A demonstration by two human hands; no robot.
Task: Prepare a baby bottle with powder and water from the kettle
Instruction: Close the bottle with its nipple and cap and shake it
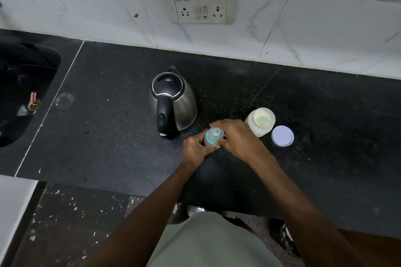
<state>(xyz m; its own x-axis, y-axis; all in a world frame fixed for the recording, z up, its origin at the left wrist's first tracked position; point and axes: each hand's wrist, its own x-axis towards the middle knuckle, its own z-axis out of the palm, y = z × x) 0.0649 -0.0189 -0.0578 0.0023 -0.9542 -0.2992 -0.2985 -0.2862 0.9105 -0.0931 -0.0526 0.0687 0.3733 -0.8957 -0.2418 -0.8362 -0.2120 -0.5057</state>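
Bottle (212, 138) upright on counter (108, 136), left hand (195, 149) clamped round its body, right hand (236, 136) gripping the teat collar. Judgement: hold base firm, twist collar squarely.

The kettle (173, 102) stands close behind both hands and the open powder jar (260, 122) with its loose lid (282, 136) crowds the right, while the tabletop (104, 136) lies open leftward toward the sink (23, 93).
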